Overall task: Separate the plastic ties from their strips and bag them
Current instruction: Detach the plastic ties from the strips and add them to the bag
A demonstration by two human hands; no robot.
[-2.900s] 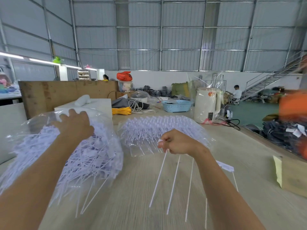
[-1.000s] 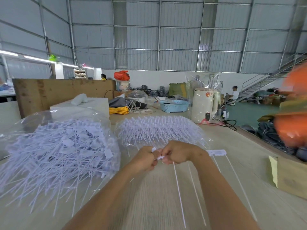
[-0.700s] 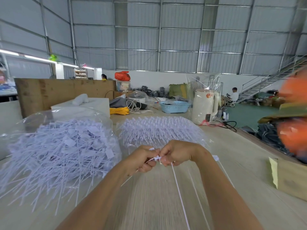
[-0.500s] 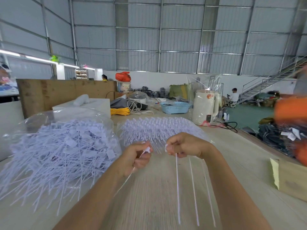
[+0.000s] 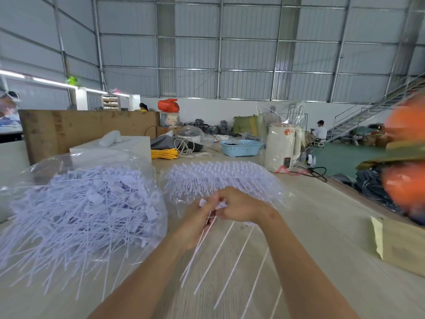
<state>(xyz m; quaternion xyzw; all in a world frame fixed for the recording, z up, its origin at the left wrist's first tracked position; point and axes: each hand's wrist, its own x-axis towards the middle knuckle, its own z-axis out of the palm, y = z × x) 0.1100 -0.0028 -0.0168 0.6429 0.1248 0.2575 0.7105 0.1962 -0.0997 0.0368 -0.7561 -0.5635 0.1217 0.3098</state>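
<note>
Clearly you're midway: your left hand and right hand pinch ties at centre, the bag at left brims, unsplit strips wait behind.

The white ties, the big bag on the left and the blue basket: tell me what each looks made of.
White thin ties: likely plastic, matte, springy straight strands fanning from the hands. Large clear bag of loose ties: thin glossy plastic film, wrinkled, see-through with glare. Light blue perforated basket: apparently moulded rigid plastic, with patterned holes in its wall.
</note>
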